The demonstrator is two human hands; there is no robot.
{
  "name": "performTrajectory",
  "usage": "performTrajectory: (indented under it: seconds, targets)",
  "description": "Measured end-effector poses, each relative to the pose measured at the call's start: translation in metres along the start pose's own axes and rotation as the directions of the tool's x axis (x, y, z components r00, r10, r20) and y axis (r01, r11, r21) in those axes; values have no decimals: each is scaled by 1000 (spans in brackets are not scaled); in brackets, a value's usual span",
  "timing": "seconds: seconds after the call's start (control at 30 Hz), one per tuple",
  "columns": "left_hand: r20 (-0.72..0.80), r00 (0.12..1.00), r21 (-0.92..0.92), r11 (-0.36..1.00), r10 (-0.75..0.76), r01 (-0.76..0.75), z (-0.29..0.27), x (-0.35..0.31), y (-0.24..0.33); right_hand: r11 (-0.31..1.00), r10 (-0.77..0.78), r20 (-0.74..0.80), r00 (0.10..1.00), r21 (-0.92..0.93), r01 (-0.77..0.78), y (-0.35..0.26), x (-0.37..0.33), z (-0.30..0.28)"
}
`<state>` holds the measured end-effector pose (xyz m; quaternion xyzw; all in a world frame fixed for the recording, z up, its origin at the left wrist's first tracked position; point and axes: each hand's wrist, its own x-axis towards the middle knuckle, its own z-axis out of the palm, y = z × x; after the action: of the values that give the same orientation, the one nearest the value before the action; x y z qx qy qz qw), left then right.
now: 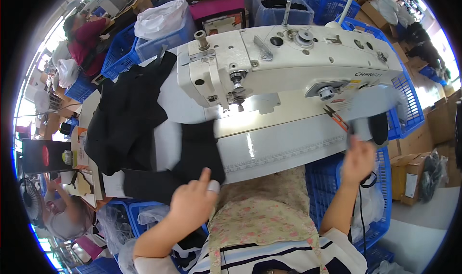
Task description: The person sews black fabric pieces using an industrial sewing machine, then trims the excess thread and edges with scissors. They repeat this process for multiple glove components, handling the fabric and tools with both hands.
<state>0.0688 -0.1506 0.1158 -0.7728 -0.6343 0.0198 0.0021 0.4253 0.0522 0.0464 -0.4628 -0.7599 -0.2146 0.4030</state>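
A black fabric piece (197, 149) lies at the left front of the sewing machine's table, its lower part by the table edge. My left hand (192, 202) is closed on its near edge, with the index finger stretched over the cloth and a white cover on one finger. My right hand (358, 161) is raised at the table's right front, fingers pinched together. A dark bit shows at its fingertips, too blurred to name. Beyond it are a smeared pale shape (373, 103) and a small black piece (379, 128). Orange-handled thread snips (338, 119) lie just left of these.
The white sewing machine (288, 57) spans the table, its needle area lit. A heap of black fabric (127, 110) covers the table's left side. Blue crates (325, 197) stand below and around, and cardboard boxes (409, 175) at right. Other people (86, 43) sit at left.
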Motion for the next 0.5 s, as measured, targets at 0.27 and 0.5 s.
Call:
performTrajectory:
  seconds: [0.27, 0.5]
  targets:
    - [127, 986, -409, 911, 112, -51, 26, 17, -22, 895, -271, 597, 755, 445, -31, -53, 5, 8]
    - [-59, 981, -236, 957, -184, 165, 86, 63, -75, 689, -564, 449, 693, 719, 95, -129, 34, 66]
